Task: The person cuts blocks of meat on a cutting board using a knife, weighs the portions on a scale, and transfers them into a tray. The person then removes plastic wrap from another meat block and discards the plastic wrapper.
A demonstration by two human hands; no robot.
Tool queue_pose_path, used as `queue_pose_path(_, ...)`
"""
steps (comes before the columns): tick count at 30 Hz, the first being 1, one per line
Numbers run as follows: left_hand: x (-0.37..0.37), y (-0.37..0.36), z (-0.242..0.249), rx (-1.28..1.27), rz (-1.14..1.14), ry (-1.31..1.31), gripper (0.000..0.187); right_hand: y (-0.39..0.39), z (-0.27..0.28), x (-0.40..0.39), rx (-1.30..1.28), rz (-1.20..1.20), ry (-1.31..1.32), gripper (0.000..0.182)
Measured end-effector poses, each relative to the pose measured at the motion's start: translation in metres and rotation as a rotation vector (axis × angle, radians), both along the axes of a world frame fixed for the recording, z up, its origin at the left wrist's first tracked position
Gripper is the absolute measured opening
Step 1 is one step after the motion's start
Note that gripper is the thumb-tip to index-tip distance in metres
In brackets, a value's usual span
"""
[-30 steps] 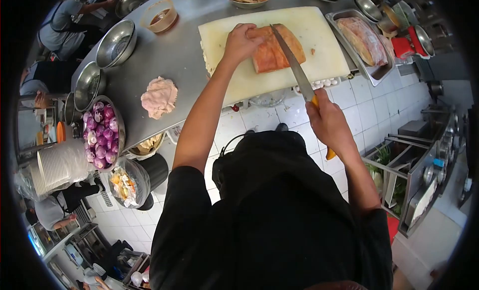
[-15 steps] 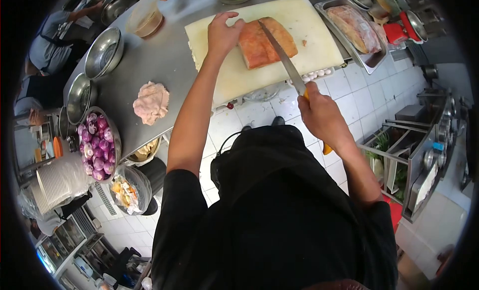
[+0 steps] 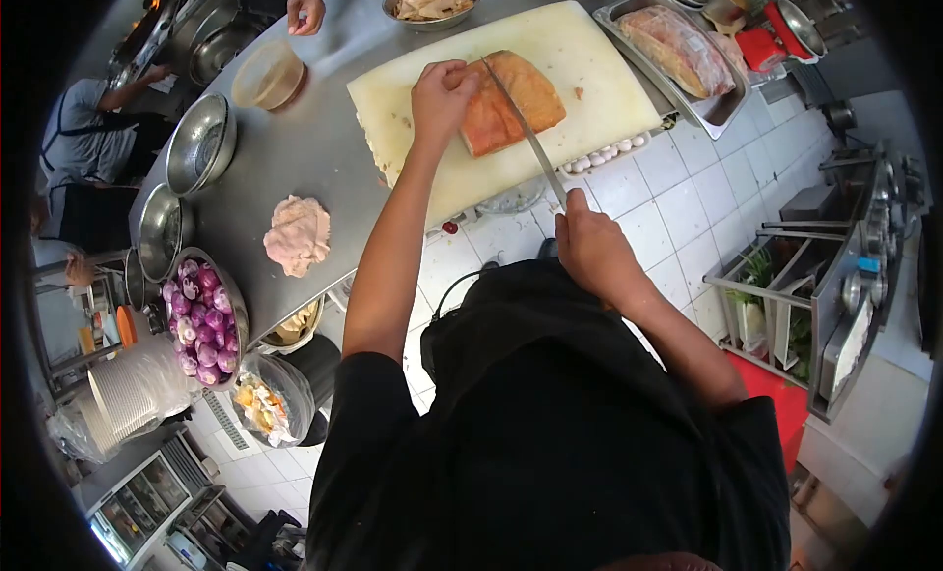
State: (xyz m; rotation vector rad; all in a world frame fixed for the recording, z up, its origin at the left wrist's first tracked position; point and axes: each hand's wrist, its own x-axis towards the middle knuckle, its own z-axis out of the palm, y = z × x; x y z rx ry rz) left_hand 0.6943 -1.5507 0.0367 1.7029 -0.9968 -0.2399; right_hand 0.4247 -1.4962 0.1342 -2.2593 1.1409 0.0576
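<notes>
An orange-brown slab of meat (image 3: pixel 535 85) lies on a thick cream cutting board (image 3: pixel 609 80) at the table's edge. My left hand (image 3: pixel 442 104) rests against the slab's left side, its fingers curled in at the top corner. In my right hand (image 3: pixel 597 242) is a long knife (image 3: pixel 535 148), gripped by the handle, which the fist mostly hides. Its blade slants across the top of the slab, the tip reaching the far edge near my left fingers. A small meat scrap lies on the board to the right of the slab.
Left on the metal table (image 3: pixel 344 178) sit a pale lump of raw meat (image 3: pixel 297 235), a plastic tub (image 3: pixel 267 77), metal bowls (image 3: pixel 199 143) and a bowl of purple onions (image 3: pixel 206 320). A bowl of meat pieces (image 3: pixel 432 3) stands behind, near another person's hand (image 3: pixel 305 9). A meat tray (image 3: pixel 722 119) adjoins the board.
My left hand's fingers have gone from spread to curled against the slab. My right hand has drawn the knife back toward me and slightly left. Another person's hand shows more fully now.
</notes>
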Motion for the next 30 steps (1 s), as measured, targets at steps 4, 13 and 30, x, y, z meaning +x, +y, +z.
queue_pose_path(4,0.004,0.001,-0.003,-0.041,0.011,-0.041,0.029,0.000,-0.008,-0.002,-0.001,-0.008,-0.038,0.017)
queue_pose_path(13,0.066,0.023,0.023,-0.139,0.130,0.255,0.031,-0.001,-0.006,-0.001,-0.005,-0.004,0.001,0.018)
queue_pose_path(30,-0.017,-0.010,0.011,0.005,0.038,-0.207,0.026,0.000,-0.002,-0.004,-0.065,-0.020,-0.079,0.018)
